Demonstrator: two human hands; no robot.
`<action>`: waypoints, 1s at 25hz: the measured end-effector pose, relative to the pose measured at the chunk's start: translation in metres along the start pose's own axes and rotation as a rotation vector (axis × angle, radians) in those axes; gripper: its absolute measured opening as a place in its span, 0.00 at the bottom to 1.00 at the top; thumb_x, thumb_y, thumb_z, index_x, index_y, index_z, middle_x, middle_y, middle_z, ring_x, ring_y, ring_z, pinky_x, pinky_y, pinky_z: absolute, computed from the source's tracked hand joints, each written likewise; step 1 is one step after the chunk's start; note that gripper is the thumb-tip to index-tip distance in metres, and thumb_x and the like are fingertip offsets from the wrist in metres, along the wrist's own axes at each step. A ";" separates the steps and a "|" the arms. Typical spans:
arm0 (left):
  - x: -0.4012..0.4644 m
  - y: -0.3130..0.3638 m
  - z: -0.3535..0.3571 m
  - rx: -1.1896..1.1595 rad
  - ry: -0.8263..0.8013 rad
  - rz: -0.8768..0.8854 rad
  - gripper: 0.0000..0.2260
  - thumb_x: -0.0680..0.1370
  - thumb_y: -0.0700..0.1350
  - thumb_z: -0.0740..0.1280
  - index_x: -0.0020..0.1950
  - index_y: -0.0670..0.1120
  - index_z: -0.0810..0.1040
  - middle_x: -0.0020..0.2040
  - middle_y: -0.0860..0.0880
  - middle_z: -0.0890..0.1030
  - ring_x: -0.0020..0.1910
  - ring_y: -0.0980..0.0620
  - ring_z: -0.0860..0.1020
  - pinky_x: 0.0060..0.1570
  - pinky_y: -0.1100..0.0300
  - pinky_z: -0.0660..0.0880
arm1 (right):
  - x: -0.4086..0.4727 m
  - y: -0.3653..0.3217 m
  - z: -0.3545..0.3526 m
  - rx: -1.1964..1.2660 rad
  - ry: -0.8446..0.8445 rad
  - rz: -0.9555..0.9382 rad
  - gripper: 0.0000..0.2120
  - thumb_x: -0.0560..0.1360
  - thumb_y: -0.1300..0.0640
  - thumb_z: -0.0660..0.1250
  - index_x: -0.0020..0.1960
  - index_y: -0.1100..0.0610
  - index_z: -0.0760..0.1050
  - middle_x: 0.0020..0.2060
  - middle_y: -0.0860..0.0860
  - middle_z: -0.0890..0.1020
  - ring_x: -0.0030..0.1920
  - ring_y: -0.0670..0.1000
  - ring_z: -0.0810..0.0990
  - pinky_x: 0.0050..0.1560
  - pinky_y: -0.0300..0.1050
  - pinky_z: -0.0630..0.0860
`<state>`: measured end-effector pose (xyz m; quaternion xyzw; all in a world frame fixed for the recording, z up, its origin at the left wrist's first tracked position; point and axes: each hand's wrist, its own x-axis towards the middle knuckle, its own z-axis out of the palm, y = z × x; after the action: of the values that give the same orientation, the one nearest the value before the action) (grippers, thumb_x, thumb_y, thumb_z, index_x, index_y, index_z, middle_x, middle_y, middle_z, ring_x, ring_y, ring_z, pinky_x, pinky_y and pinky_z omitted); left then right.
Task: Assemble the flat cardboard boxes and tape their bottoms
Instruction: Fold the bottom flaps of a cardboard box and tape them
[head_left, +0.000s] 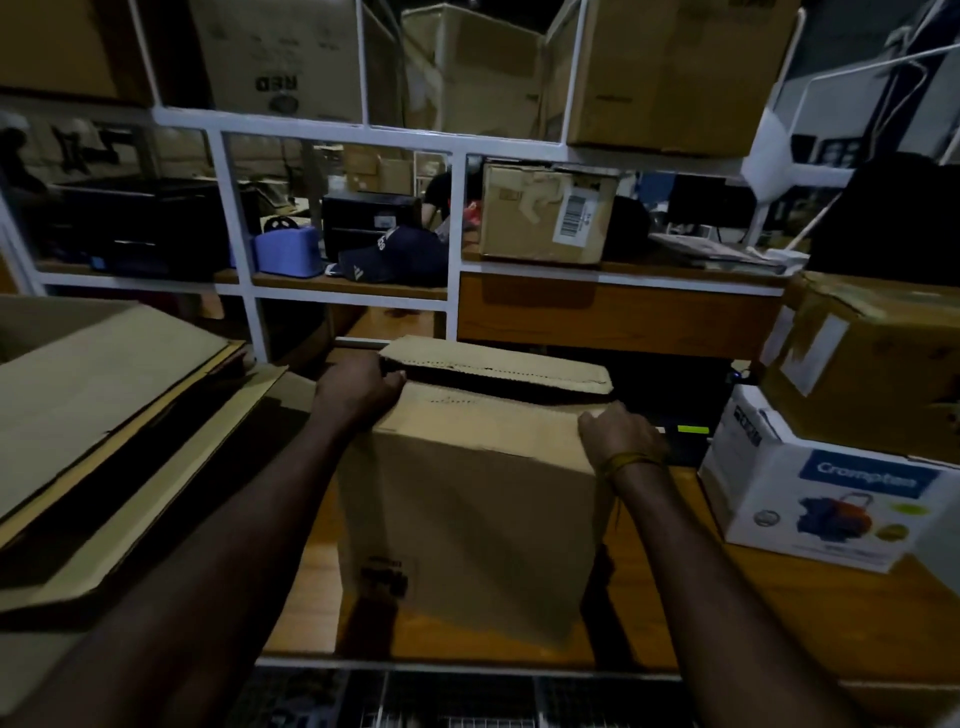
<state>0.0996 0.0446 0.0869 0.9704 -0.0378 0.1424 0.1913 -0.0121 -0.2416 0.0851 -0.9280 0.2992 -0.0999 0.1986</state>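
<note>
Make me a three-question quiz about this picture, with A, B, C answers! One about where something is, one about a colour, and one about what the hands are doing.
1. Where is the white printed box?
A. On the table, right of the cardboard box
B. On the top shelf
C. Under the flat cardboard

2. What colour is the cap on the shelf?
A. Yellow
B. Dark blue
C. Pink

3. What is the left hand doing?
A. Hanging at the person's side
B. Lying flat on the table
C. Holding the top flaps of the cardboard box

Answers:
1 A: it sits on the wooden table, beside the cardboard box on its right.
2 B: the cap is navy with white marks.
3 C: its fingers curl at the box's top left corner, in a grip on the flaps, while the right hand holds the top right edge.
</note>
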 end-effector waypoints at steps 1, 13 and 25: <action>-0.001 0.005 0.000 0.007 0.059 0.004 0.16 0.79 0.58 0.63 0.54 0.49 0.81 0.42 0.49 0.81 0.39 0.51 0.77 0.39 0.56 0.77 | -0.001 0.003 0.002 0.046 0.032 -0.003 0.21 0.81 0.45 0.57 0.67 0.58 0.71 0.62 0.61 0.77 0.60 0.62 0.76 0.49 0.50 0.68; 0.026 0.000 0.020 0.033 0.059 0.479 0.17 0.80 0.50 0.64 0.69 0.56 0.74 0.69 0.50 0.74 0.56 0.53 0.78 0.45 0.59 0.79 | 0.018 -0.001 0.020 0.008 0.206 -0.415 0.17 0.81 0.54 0.62 0.68 0.52 0.75 0.69 0.54 0.73 0.64 0.56 0.74 0.62 0.52 0.75; 0.107 0.013 0.044 0.097 -0.235 0.493 0.36 0.80 0.56 0.64 0.80 0.58 0.44 0.81 0.48 0.42 0.78 0.43 0.53 0.72 0.43 0.64 | 0.086 -0.021 0.012 -0.031 -0.183 -0.353 0.33 0.81 0.45 0.60 0.80 0.47 0.49 0.80 0.47 0.41 0.80 0.53 0.47 0.76 0.50 0.52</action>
<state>0.2113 0.0141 0.0839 0.9497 -0.2881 0.0727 0.0986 0.0718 -0.2733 0.0891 -0.9741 0.1140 -0.0439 0.1902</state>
